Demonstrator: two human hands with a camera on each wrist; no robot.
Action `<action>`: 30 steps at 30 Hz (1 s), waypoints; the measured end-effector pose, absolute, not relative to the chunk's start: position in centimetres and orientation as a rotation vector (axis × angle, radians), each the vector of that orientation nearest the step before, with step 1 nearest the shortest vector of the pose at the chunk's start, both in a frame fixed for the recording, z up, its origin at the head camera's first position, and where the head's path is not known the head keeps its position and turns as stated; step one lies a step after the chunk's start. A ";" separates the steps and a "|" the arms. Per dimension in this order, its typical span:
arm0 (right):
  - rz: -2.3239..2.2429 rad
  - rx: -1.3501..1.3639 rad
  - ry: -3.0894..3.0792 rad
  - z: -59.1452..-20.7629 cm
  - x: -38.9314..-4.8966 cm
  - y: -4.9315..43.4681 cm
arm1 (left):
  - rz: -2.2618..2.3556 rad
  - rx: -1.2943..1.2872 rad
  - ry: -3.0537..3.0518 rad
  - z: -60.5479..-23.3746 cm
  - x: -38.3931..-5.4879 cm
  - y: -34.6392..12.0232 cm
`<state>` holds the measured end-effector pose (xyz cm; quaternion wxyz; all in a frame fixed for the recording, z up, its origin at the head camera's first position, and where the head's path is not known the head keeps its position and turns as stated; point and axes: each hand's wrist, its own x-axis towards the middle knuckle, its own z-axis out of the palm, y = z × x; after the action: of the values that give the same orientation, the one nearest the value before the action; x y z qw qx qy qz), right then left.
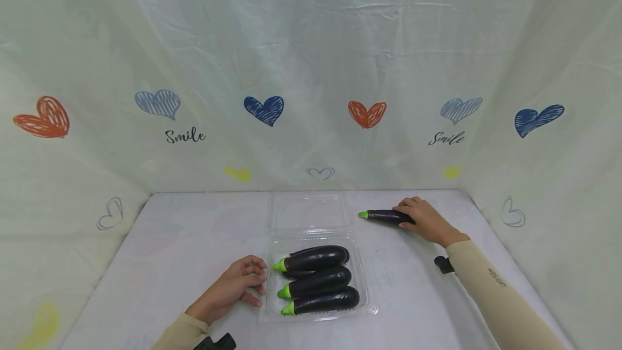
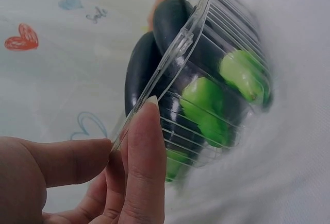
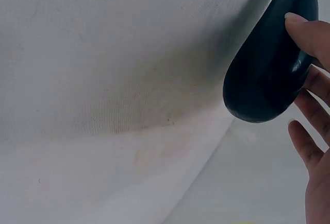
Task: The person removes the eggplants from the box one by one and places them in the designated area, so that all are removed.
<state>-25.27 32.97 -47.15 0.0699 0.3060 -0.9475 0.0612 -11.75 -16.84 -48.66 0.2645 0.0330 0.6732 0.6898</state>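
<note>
My right hand (image 1: 430,221) grips a dark purple eggplant (image 1: 383,216) by its rounded end, right of the container, its green cap pointing left. In the right wrist view the thumb lies over the glossy eggplant (image 3: 265,80) with fingers on the other side. My left hand (image 1: 234,288) pinches the left rim of a clear plastic clamshell container (image 1: 363,285) between thumb and index finger, as the left wrist view shows. Several eggplants (image 1: 320,282) lie stacked in the container, their green caps to the left. Its hinged lid (image 1: 306,214) is folded back flat behind it.
The work surface is a table (image 1: 194,242) covered in white cloth. Behind and at both sides hangs a pale curtain (image 1: 311,58) printed with hearts and the word "Smile". A black wrist device (image 1: 443,264) shows at the right sleeve.
</note>
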 end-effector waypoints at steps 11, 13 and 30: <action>0.162 0.923 -2.842 -47.6 -25.5 32.8 | 1.871 0.093 1.811 -48.6 -11.6 -16.8; 0.165 0.915 -2.851 -47.5 -25.5 32.8 | 1.873 0.094 1.806 -48.6 -11.6 -16.8; 0.174 0.865 -2.873 -47.3 -25.4 32.6 | 1.875 0.085 1.816 -48.8 -11.6 -16.8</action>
<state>-25.38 32.63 -47.26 0.0678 0.2873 -0.9537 0.0576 -11.64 -16.81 -48.78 0.2619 0.0315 0.6711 0.6929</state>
